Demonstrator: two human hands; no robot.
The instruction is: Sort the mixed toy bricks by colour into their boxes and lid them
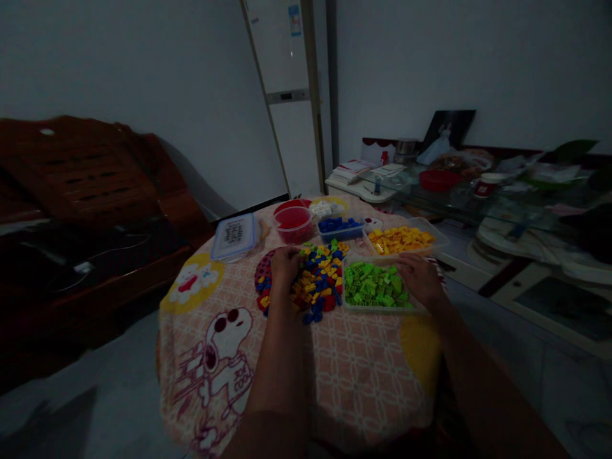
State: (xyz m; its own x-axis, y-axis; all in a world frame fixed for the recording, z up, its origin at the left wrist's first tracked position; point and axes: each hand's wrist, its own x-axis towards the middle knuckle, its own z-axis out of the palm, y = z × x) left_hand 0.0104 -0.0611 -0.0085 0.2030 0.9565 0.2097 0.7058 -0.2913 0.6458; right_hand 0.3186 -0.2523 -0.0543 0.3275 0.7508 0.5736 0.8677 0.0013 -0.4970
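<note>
A heap of mixed toy building bricks, in yellow, blue, red and green, lies on the tablecloth. My left hand reaches into its far left side, fingers bent and pressed together; what they hold, if anything, is hidden. To the right of the heap, a clear plastic container holds green bricks. Over its right rim lies my right hand, with its fingers reaching toward the green bricks and apart. Nothing is visible in them.
Behind stand containers of yellow bricks, blue bricks and white bricks. A round reddish tub and a lidded box sit farther left. The patterned tablecloth covers the round table. A wooden bench is at left, a cluttered glass-topped cabinet at right.
</note>
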